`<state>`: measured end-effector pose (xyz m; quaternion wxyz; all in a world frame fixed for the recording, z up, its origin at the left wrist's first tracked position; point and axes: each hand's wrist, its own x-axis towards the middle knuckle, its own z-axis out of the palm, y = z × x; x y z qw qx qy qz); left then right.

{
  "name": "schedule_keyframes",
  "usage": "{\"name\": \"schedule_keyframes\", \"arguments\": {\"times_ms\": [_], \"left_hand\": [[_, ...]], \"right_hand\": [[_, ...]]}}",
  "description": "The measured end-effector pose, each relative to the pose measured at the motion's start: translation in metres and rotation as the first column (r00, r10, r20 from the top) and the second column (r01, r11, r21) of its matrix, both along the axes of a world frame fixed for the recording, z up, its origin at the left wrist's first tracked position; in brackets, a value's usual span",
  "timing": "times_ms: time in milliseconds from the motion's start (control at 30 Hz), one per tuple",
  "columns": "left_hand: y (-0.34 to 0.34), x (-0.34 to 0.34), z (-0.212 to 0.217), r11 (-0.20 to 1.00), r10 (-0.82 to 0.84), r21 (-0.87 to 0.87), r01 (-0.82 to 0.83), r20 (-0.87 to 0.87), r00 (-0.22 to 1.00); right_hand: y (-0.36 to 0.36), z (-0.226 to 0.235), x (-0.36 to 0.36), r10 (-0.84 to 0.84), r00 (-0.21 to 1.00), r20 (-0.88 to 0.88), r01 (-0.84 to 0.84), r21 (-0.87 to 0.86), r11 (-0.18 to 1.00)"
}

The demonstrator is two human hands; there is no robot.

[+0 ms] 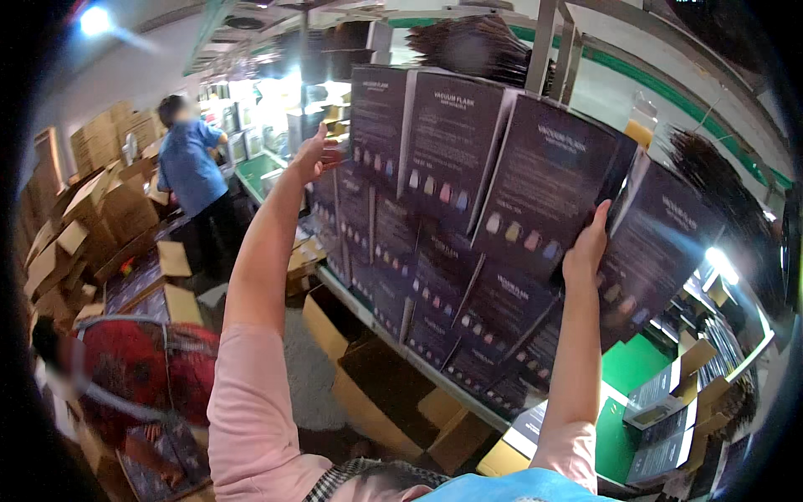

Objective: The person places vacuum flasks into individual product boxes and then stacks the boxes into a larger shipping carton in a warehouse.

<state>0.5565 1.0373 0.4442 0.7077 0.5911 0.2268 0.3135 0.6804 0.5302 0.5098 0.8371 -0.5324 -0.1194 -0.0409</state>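
Note:
A tall stack of dark printed flask boxes [447,151] rises in front of me, several to a row, with small coloured flask pictures on their fronts. At the left end of the top row is my left hand [316,157], its fingers stretched out and apart; whether they touch the end box cannot be told. My right hand [587,244] is at the right edge of a large top-row box [544,180], thumb upright along the edge. Its other fingers are hidden, and it appears to grip that box. Beside it another dark box [665,243] leans at an angle on the right.
Open brown cartons [389,389] stand below the stack. On the right, a green worktop [640,364] bears more boxes. Flat dark sheets [468,46] are piled on the overhead rack. At left are a co-worker in blue [196,163], a person in red [142,368] bending low, and heaped cartons [113,205].

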Motion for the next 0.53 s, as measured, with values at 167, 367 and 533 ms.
{"name": "schedule_keyframes", "arguments": {"times_ms": [167, 367, 533], "left_hand": [[0.055, 0.093, 0.002, 0.943, -0.295, -0.098, 0.317, 0.191, 0.936], [0.035, 0.113, -0.001, 0.77, -0.583, -0.013, 0.638, 0.394, 0.71], [0.03, 0.029, 0.011, 0.832, -0.483, 0.1, 0.546, 0.615, 0.623]], "right_hand": [[0.006, -0.004, 0.027, 0.058, 0.998, -0.028, -0.057, 0.016, 0.998], [0.036, 0.004, 0.004, -0.021, 0.998, 0.053, 0.015, 0.103, 0.995], [0.043, 0.0, -0.029, -0.128, 0.978, 0.165, 0.082, 0.256, 0.963]]}}
